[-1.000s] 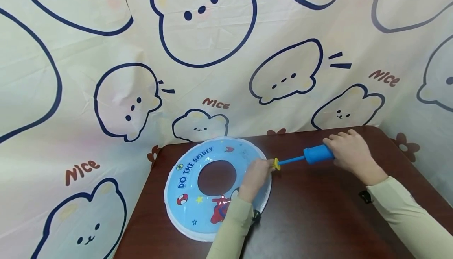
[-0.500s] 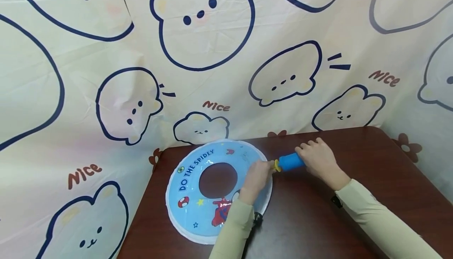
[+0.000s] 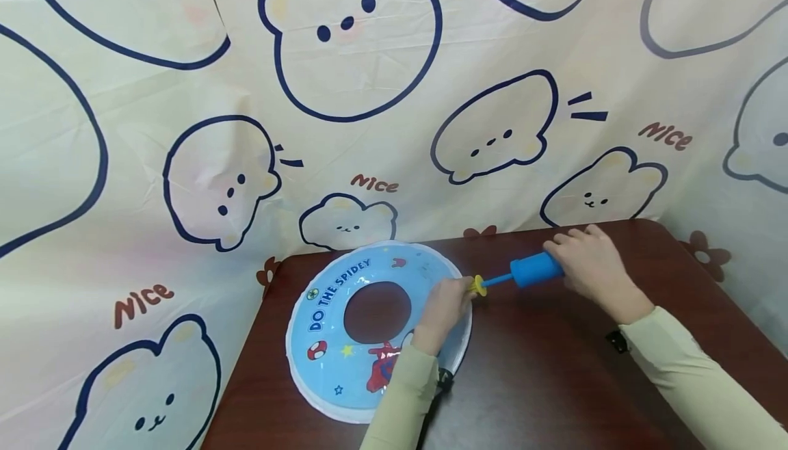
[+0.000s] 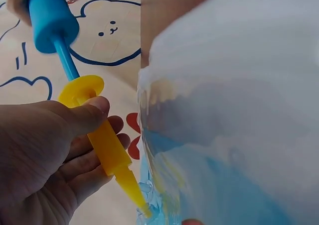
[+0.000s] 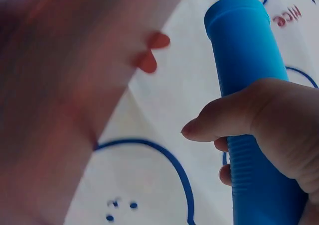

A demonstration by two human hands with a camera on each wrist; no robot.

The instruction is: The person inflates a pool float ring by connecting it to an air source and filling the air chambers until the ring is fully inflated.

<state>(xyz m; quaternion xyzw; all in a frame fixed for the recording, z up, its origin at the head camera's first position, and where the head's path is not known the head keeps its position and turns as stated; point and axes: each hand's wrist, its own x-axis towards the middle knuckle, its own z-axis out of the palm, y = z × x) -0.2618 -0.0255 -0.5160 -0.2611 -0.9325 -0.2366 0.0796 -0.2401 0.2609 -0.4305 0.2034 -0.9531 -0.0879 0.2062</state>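
A blue swim ring (image 3: 320,375) printed "DO THE SPIDEY" lies at the left of the table. My left hand (image 3: 440,310) is over its right side and holds the yellow nozzle (image 4: 107,145) of a hand air pump between thumb and fingers. The nozzle's tip meets a clear valve (image 4: 153,202) at the ring's edge in the left wrist view. To the right, my right hand (image 3: 594,269) grips the pump's blue barrel (image 5: 249,51), fingers wrapped round it. A length of blue rod (image 3: 497,280) shows between barrel and yellow flange.
The dark brown table (image 3: 523,381) extends right and toward the front. Behind it hangs a pale cloth (image 3: 394,149) with cartoon bears, reaching down to the table's back edge.
My right hand slid the barrel left up to the yellow flange, then drew it part way back right, baring the rod again. The left hand and ring stay nearly in place.
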